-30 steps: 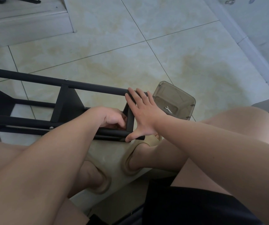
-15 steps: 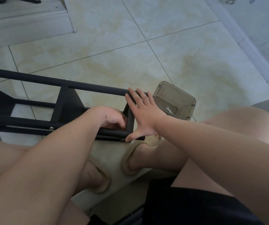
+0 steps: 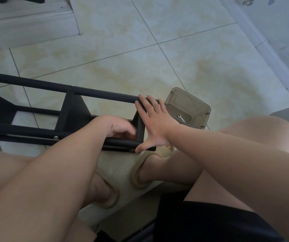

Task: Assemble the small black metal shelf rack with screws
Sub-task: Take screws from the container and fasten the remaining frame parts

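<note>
The black metal shelf rack (image 3: 96, 91) lies on its side on the tiled floor (image 3: 122, 55). The right hand (image 3: 155, 123) is spread flat against the rack's end, fingers on the upper tube, thumb on the lower tube. The left hand (image 3: 121, 127) is curled inside the frame just beside it; any contents are hidden. Beyond the right hand, a brown plastic container (image 3: 195, 102) holds a small wrench (image 3: 181, 118).

A brownish see-through plastic tub (image 3: 184, 100) sits on the beige tiled floor (image 3: 175, 55). Nearer, tan slippers (image 3: 135, 173) cover both feet. A grey step (image 3: 26, 23) lies far left.
</note>
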`<state>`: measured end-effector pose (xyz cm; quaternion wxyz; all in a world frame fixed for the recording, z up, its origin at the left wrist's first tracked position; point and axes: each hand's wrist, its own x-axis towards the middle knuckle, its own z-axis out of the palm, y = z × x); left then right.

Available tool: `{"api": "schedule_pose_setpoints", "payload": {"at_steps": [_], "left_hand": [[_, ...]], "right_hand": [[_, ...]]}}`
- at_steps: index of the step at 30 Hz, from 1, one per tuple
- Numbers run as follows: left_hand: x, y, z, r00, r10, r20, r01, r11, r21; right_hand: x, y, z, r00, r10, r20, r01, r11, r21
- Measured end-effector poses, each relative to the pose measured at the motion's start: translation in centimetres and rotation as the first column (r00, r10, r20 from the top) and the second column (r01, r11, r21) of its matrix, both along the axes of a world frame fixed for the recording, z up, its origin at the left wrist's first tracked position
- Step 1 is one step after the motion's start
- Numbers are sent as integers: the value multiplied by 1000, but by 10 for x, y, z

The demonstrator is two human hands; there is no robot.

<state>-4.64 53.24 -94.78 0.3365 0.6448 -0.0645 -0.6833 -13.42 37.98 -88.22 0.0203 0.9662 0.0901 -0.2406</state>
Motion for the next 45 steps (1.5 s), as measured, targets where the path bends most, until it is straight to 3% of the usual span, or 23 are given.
{"api": "schedule_pose_setpoints", "payload": {"at_steps": [5, 11, 30, 45], "left_hand": [[-1, -3, 6, 993, -39, 115, 31, 997, 74], [-1, -10, 9, 988, -46, 150, 34, 996, 77], [0, 2, 4, 998, -50, -44, 48, 997, -60], [-2, 1, 1, 998, -35, -46, 29, 993, -117]], "right_hand": [[0, 0, 0, 1000, 0, 0, 0, 1000, -4], [-1, 0, 0, 1000, -2, -4, 2, 1000, 2], [0, -1, -1, 1000, -2, -1, 2, 1000, -1], [-1, -1, -1, 1000, 13, 3, -13, 1000, -5]]}}
